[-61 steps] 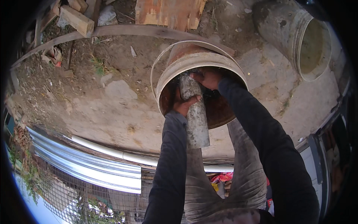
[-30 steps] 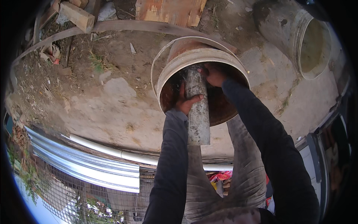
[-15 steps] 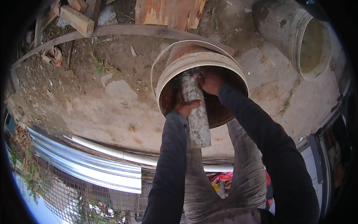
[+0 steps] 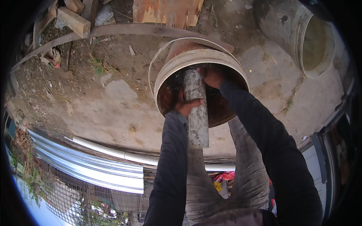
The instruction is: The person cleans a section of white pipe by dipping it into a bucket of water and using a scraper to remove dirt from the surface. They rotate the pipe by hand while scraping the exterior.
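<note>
Bare earth and worn paving make up the ground (image 4: 90, 124). At the lower left a shiny corrugated sheet (image 4: 90, 162) lies beside a white pipe (image 4: 98, 145). A long wooden strip (image 4: 132, 28) crosses the far side, near a reddish board (image 4: 166, 13). In the middle is a pale-rimmed bucket (image 4: 205, 57), its mouth toward the person and its handle at the far side; a second bucket (image 4: 281, 32) is well apart at the upper right. A mottled grey cylinder (image 4: 198, 128) lies partly inside the nearer bucket, its near end projecting past the rim. The left hand (image 4: 184, 106) grips the cylinder at the middle, thumb across the front. The right hand (image 4: 213, 78) is inside the bucket, its fingers at the cylinder's far end; how tightly they close, I cannot tell.
</note>
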Motion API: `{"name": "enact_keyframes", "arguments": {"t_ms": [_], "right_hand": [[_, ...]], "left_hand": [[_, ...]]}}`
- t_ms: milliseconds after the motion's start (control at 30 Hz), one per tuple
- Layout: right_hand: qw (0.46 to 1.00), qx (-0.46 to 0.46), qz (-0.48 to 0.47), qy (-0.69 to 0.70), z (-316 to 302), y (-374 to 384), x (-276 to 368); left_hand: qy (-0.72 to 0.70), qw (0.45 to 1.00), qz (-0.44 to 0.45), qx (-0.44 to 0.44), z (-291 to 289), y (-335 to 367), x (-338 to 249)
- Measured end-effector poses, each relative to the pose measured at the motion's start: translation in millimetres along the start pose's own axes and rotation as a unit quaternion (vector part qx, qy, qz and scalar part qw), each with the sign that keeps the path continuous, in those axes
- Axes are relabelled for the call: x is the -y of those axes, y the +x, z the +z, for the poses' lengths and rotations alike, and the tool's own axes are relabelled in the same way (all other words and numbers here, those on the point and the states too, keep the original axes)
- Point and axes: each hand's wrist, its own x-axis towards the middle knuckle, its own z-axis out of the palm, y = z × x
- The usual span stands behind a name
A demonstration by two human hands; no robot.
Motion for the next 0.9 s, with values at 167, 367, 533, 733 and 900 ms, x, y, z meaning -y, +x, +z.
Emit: {"name": "enact_keyframes", "arguments": {"t_ms": [167, 367, 533, 733, 900], "right_hand": [[0.998, -0.054, -0.043, -0.006, 0.2, 6.1, 4.8], [0.983, 0.097, -0.065, -0.143, -9.0, 0.1, 17.8], [0.985, -0.029, -0.070, -0.154, 7.4, -10.6, 14.4], [0.999, 0.030, 0.009, 0.036, -9.6, 11.3, 1.5], [0.992, -0.022, 0.028, 0.123, 0.9, 3.3, 1.3]], "left_hand": [[0.029, 0.999, 0.010, -0.012, -11.1, 12.4, 21.0], [0.033, 0.999, 0.022, 0.001, -17.8, 11.0, 22.7], [-0.041, 0.997, -0.043, 0.043, -16.6, 12.4, 22.3], [-0.053, 0.998, -0.027, -0.001, -17.0, 7.6, 17.9], [-0.129, 0.990, -0.050, 0.033, -18.6, 2.2, 11.9]]}}
